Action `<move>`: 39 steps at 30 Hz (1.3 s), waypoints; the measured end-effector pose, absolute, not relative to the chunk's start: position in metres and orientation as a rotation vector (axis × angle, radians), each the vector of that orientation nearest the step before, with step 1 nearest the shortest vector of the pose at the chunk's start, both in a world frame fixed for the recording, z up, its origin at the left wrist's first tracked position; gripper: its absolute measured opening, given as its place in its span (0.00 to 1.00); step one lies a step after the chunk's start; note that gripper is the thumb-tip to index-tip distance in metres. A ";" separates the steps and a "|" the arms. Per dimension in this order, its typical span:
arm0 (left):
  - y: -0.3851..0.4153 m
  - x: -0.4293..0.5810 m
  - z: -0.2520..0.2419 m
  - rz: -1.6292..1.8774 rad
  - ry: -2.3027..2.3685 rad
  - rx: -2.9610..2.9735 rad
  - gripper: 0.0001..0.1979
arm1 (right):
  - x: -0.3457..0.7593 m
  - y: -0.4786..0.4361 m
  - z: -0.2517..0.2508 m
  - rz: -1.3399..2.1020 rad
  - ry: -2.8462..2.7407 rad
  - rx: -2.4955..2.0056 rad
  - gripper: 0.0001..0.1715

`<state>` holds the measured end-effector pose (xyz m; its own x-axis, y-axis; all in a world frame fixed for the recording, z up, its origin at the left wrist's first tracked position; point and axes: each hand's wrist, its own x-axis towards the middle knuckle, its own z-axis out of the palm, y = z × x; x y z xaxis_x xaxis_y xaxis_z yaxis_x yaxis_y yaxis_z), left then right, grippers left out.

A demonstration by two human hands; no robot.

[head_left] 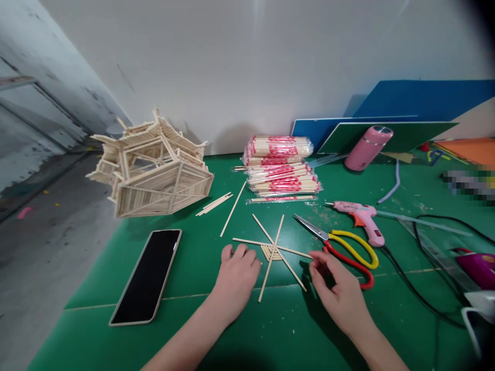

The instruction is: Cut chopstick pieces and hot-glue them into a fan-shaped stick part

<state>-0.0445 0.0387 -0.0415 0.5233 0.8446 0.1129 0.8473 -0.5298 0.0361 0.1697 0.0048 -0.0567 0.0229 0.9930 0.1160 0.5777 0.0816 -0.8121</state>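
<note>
Thin wooden sticks (288,263) cross one another in a star on the green table, over a small panel of short sticks (266,252). My right hand (338,293) pinches the right end of the nearly level stick (247,241) between thumb and forefinger. On the left side of the star, my left hand (237,273) rests with its fingers curled down. Its fingertips are hidden, so what they hold, if anything, cannot be seen. Scissors (328,236) with one yellow and one red handle lie just beyond my right hand.
A stick-built model (162,190) stands at the back left, above a phone (149,278). Bagged chopsticks (284,180) are piled at the back, with loose sticks (214,204) nearby. A pink glue gun (361,216), its black cord (410,293) and a pink bottle (367,149) occupy the right.
</note>
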 end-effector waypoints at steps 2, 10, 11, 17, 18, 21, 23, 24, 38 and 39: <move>0.042 -0.045 -0.041 -0.165 -1.498 -2.748 0.11 | 0.171 0.004 -0.058 0.745 -1.647 -1.574 0.13; 0.042 -0.027 -0.026 -0.228 -1.608 -2.900 0.09 | 0.164 0.012 -0.051 0.761 -1.717 -1.486 0.13; 0.043 -0.022 -0.025 -0.229 -1.635 -2.913 0.09 | 0.162 0.013 -0.050 0.767 -1.729 -1.469 0.14; 0.052 -0.001 -0.029 -0.123 -1.688 -2.885 0.08 | 0.157 0.017 -0.052 0.809 -1.737 -1.436 0.14; 0.053 0.001 -0.029 -0.117 -1.686 -2.884 0.09 | 0.157 0.018 -0.053 0.815 -1.735 -1.440 0.14; 0.054 0.001 -0.028 -0.101 -1.678 -2.879 0.09 | 0.159 0.018 -0.055 0.824 -1.727 -1.452 0.14; 0.052 -0.001 -0.029 -0.109 -1.690 -2.863 0.08 | 0.159 0.018 -0.056 0.832 -1.724 -1.457 0.14; 0.051 -0.003 -0.030 -0.123 -1.703 -2.850 0.07 | 0.159 0.018 -0.056 0.837 -1.725 -1.458 0.14; 0.034 -0.016 -0.044 -0.440 -1.733 -2.720 0.09 | 0.156 0.019 -0.058 0.846 -1.763 -1.473 0.14; 0.032 -0.015 -0.045 -0.422 -1.698 -2.722 0.09 | 0.156 0.019 -0.058 0.843 -1.764 -1.472 0.14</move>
